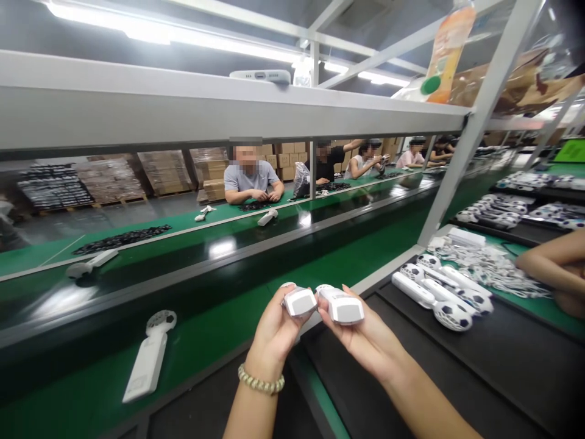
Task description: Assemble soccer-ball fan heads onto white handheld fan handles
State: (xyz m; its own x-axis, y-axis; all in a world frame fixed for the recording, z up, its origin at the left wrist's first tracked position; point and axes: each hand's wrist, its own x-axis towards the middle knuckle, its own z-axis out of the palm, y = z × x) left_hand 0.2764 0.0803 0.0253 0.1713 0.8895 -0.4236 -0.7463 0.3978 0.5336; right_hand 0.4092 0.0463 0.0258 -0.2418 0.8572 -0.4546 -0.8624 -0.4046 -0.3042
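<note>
Two white handheld fans are held side by side, their handle ends facing me. My left hand (pixel 273 329) is closed around the left handheld fan (pixel 300 303). The right handheld fan (pixel 346 308) lies in my right hand (pixel 372 338), its fingers wrapped about the handle. Most of each fan's length, and the heads, are hidden behind the handle ends. Lower left, a white fan with a football-patterned head (pixel 145 356) lies on the green surface. To the right, several football-patterned fans (pixel 441 292) lie grouped on a black tray (pixel 434 378).
A white shelf beam (pixel 183 113) crosses above, with a phone (pixel 260 77) and a bottle (pixel 450 55) on it. A slanted post (pixel 457 183) stands right. White straps (pixel 489 262) lie beside a person's arm (pixel 555 262). Co-workers sit across the conveyor (pixel 219 247).
</note>
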